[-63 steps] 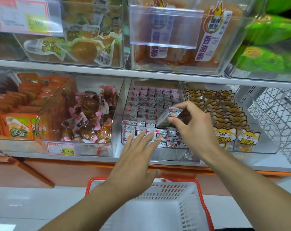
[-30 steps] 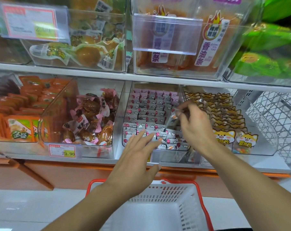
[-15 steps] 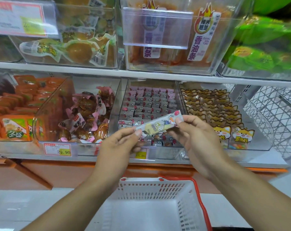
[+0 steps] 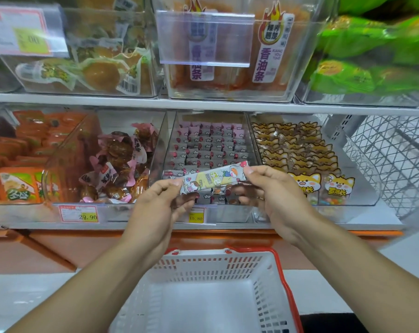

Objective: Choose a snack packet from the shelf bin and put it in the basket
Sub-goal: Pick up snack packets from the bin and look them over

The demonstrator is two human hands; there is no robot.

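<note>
Packet (image 4: 213, 178) was out of the bin (image 4: 211, 150), held level between both hands: left hand (image 4: 160, 207) pinched its 9 o'clock end, right hand (image 4: 275, 198) its 3 o'clock end. Choosing looked done; placing not begun. Basket (image 4: 285, 280) sat at 6 o'clock, directly below. Next: lower packet in, release.

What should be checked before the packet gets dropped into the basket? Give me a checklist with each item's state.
1. Snack packet out of the shelf bin: ok.
2. Left hand pinches the packet's left end: ok.
3. Right hand pinches its right end: ok.
4. Basket sits below the hands, open top: ok.
5. Basket floor free of other items: ok on the visible part; near end cannot tell.
6. Packet intact and sealed: cannot tell.
</note>
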